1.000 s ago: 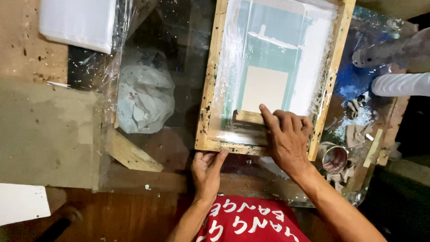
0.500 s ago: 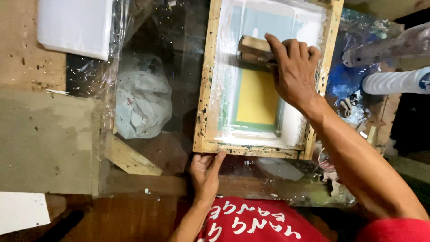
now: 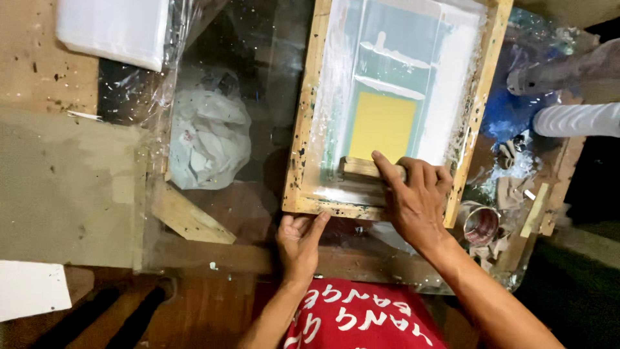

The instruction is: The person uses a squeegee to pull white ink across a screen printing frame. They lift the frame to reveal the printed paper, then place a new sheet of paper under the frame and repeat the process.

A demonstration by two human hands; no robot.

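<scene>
The 1 head view looks steeply down, close above the wooden screen frame (image 3: 303, 116).

Your printing screen (image 3: 394, 97) sits at one o'clock: a paint-spattered wooden frame, pale mesh with a yellow rectangle. At eleven o'clock lies a white, plastic-wrapped flat package (image 3: 113, 29). At eight o'clock, a blank white card (image 3: 32, 287).

The right hand (image 3: 416, 200) hides most of the squeegee (image 3: 361, 169) (frame (image 3: 303, 116) top cropped).
</scene>
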